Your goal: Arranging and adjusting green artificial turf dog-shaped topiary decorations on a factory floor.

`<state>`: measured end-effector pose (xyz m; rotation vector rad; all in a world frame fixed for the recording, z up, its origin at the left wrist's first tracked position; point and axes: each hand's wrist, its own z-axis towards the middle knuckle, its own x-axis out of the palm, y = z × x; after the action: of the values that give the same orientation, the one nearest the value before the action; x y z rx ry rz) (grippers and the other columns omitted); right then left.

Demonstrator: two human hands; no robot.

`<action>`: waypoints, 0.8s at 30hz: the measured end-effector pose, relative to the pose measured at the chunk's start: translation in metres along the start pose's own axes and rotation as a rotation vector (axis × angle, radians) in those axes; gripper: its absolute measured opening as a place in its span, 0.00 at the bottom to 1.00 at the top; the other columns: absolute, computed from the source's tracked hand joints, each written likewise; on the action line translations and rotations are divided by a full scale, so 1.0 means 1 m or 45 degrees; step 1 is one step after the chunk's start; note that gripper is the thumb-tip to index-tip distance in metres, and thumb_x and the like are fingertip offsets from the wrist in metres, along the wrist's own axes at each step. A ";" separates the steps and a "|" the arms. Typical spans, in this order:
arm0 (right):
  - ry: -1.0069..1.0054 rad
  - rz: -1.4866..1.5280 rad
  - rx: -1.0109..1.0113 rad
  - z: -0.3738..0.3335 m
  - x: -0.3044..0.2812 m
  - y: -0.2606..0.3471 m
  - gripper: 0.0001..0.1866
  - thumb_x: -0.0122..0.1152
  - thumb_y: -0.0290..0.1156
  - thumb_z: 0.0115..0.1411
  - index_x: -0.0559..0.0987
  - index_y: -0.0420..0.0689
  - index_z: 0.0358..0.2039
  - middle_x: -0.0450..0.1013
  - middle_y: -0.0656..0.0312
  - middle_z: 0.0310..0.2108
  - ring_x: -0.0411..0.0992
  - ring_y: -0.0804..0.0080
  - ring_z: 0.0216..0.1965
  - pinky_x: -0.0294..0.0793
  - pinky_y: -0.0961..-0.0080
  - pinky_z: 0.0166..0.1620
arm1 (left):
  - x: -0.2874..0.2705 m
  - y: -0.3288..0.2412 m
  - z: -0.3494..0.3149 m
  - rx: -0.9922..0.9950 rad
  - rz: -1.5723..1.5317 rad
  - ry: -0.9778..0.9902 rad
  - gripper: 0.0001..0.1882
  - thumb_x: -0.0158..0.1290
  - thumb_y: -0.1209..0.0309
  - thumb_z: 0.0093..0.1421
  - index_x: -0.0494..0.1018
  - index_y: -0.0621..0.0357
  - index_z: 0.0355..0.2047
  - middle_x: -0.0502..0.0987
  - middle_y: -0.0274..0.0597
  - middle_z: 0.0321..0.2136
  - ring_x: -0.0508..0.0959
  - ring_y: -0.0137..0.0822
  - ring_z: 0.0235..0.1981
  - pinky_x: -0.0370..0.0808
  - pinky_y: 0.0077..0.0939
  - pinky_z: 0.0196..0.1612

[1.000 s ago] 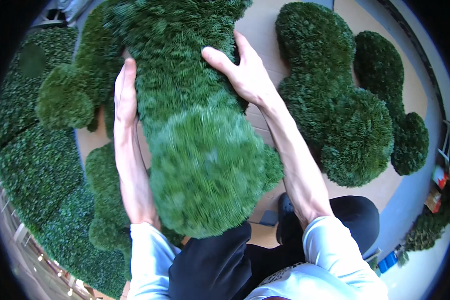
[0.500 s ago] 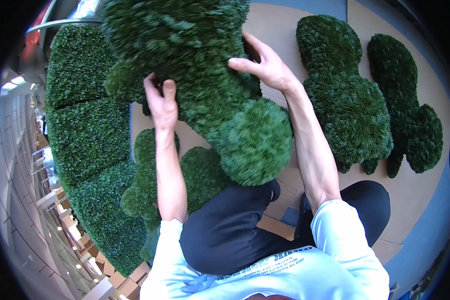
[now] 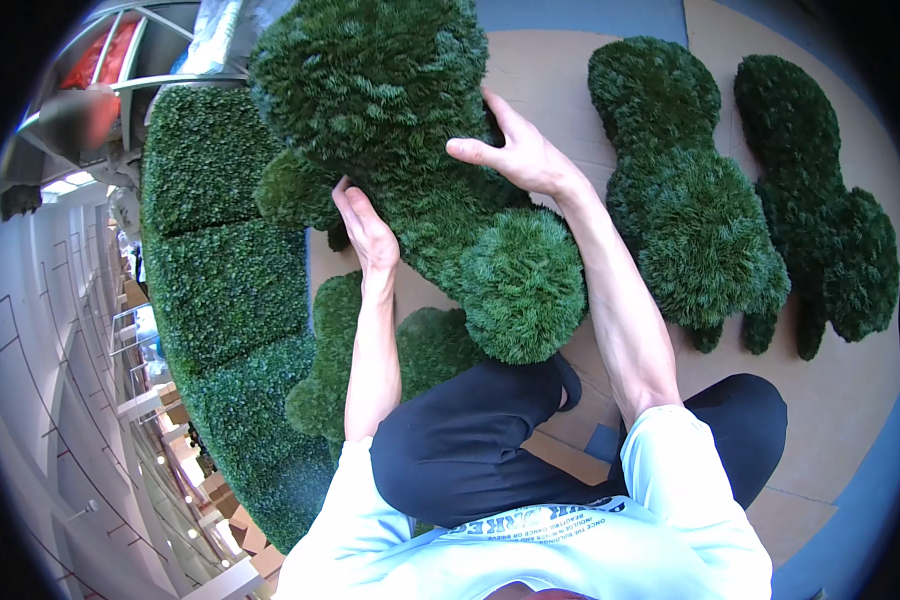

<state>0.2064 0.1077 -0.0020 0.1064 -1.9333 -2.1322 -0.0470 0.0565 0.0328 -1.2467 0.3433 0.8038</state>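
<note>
A large green artificial-grass topiary figure (image 3: 400, 130), with rounded lobes and a bushy ball-shaped end (image 3: 525, 285), stands in front of me between my hands. My left hand (image 3: 372, 235) lies against its left side, fingers straight and close to a smaller lobe (image 3: 300, 190). Against the opposite side rests my right hand (image 3: 520, 155), its thumb spread from the stretched fingers; some fingertips are hidden by the foliage. Neither hand wraps round the figure. Below my left forearm, another green topiary piece (image 3: 335, 320) lies partly covered by the arm and my leg.
Two more topiary figures, one broad (image 3: 685, 210) and one narrower and darker (image 3: 795, 140), lie on cardboard sheets (image 3: 550, 80) to the right. Leafy green hedge panels (image 3: 235, 290) line the left side. A metal-framed rack (image 3: 145, 80) with bags stands at the far left.
The view has shifted, so the hedge panels sit further right. My left hand's thumb has come closer to its fingers. The topiary figure, blurred before, now looks sharper and nearly still.
</note>
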 end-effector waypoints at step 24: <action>-0.617 0.952 0.317 0.021 0.038 0.000 0.38 0.35 0.55 0.76 0.67 0.29 0.64 0.70 0.40 0.62 0.69 0.54 0.64 0.61 0.60 0.70 | -0.083 0.073 0.023 -0.592 -0.806 0.088 0.26 0.46 0.55 0.73 0.67 0.58 0.63 0.74 0.44 0.56 0.75 0.42 0.55 0.75 0.42 0.58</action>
<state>0.1645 0.1192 0.0046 -1.0039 -2.0101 -1.4879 -0.1595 0.0559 0.0412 -1.6954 -0.2015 0.2940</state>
